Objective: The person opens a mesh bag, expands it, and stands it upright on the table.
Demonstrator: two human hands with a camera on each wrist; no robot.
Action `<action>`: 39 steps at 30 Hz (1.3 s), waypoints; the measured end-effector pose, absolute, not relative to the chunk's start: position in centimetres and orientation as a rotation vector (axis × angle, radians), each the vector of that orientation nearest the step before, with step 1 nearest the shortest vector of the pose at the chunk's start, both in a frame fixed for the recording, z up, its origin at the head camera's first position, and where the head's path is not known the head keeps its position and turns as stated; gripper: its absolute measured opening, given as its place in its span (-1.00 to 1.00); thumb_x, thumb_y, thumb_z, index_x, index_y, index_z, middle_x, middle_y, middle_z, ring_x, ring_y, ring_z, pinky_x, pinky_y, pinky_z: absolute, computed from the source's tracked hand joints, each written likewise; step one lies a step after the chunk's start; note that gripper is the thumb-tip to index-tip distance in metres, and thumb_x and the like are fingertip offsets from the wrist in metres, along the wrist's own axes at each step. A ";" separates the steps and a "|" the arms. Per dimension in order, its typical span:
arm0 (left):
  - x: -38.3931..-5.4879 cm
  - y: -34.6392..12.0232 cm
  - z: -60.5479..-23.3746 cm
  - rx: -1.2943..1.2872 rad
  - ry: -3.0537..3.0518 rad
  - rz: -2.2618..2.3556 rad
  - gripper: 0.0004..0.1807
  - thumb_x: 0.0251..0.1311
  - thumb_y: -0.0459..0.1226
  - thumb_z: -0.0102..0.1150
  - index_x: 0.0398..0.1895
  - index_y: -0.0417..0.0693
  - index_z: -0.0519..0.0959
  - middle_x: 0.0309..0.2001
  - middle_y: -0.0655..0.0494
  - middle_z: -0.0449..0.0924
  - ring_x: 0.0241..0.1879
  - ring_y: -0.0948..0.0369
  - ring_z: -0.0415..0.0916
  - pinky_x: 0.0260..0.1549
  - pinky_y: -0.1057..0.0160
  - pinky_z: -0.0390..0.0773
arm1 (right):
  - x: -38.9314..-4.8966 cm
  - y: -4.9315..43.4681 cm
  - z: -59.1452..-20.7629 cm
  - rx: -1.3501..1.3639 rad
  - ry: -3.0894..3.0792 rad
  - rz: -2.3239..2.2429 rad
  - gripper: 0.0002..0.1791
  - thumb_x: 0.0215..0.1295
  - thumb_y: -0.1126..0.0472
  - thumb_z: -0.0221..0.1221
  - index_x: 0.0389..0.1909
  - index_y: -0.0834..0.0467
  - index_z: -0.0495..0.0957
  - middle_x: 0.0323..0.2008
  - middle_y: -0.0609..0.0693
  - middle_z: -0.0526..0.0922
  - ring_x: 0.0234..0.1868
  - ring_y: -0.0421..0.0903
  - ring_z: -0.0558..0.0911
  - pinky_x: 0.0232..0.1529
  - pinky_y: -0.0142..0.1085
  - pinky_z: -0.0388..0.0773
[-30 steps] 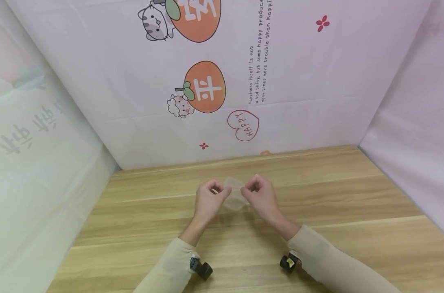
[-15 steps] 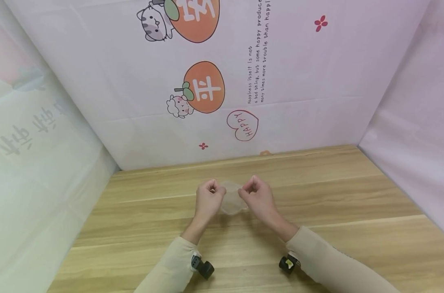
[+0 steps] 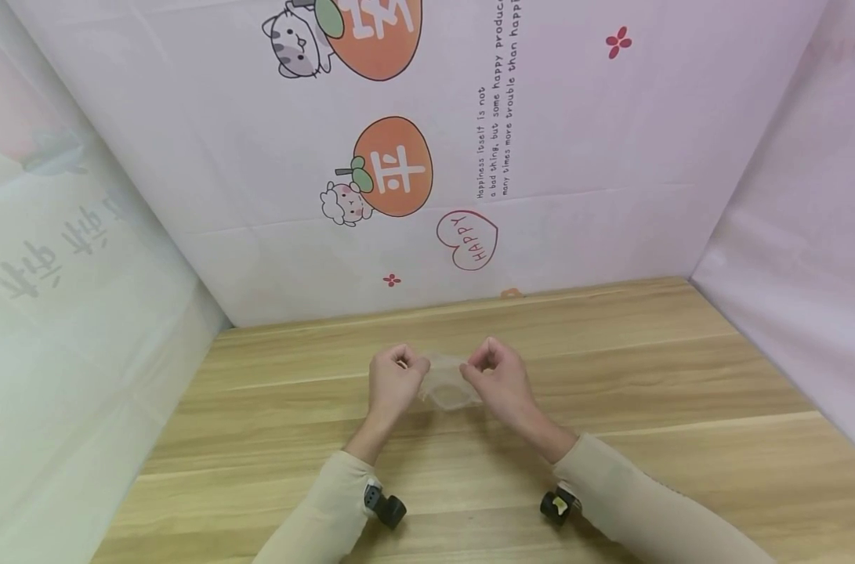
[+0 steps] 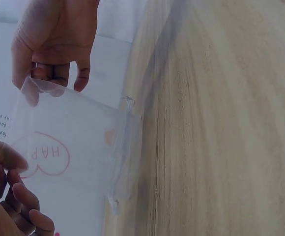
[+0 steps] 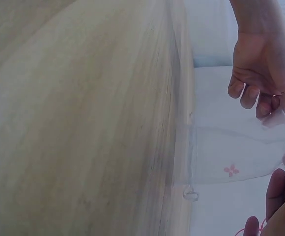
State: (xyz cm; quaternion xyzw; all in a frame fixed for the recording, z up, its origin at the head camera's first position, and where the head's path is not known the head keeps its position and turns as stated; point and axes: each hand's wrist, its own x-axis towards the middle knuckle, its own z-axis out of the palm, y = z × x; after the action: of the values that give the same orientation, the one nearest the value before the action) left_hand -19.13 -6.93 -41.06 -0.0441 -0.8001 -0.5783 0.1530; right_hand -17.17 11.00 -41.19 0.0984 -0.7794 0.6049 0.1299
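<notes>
Head view, from beside the person: left hand and right hand each pinch a clear plastic film near its upper edge, both grips grasping it, and it hangs between them above the wooden surface. Lifting and spreading look done, I'd judge; it isn't released, and what else is left I can't tell.

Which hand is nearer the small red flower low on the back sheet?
Left: left hand almost directly in front of the red flower, right hand off to its right.
</notes>
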 end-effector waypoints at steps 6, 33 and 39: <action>-19.3 -7.2 -40.9 -0.164 -2.306 -1.653 -0.77 -0.03 -0.49 0.27 -0.63 -0.09 0.42 -0.58 0.15 0.42 -0.65 0.29 0.29 -0.73 0.40 0.26 | -17.2 11.2 -41.1 0.288 -2.291 1.759 -0.82 0.24 0.47 0.26 -0.42 0.21 0.47 -0.43 0.04 0.59 -0.38 -0.08 0.53 -0.35 -0.35 0.46; -18.1 -6.4 -40.2 -0.203 -2.313 -1.839 -0.76 0.16 -0.34 0.24 -0.65 -0.18 0.57 -0.68 0.16 0.48 -0.62 0.24 0.42 -0.71 0.40 0.27 | -16.7 10.9 -39.8 0.148 -2.229 1.996 -0.83 0.25 0.41 0.29 -0.35 0.27 0.45 -0.54 0.00 0.48 -0.51 -0.18 0.40 -0.49 -0.43 0.33; -18.2 -6.6 -40.2 -0.219 -2.307 -1.858 -0.80 0.15 -0.35 0.21 -0.63 -0.16 0.57 -0.65 0.17 0.47 -0.61 0.26 0.39 -0.68 0.40 0.33 | -17.4 11.4 -40.7 0.193 -2.329 1.932 -0.69 0.23 0.20 0.40 -0.17 0.20 0.47 -0.48 0.01 0.49 -0.48 -0.12 0.42 -0.53 -0.39 0.35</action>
State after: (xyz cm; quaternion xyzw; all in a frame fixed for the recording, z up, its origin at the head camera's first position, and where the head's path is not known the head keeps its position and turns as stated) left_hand -18.20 -6.59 -40.17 -0.0734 -0.7739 -0.6232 0.0855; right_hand -17.38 11.43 -40.72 0.0636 -0.7668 0.6363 0.0547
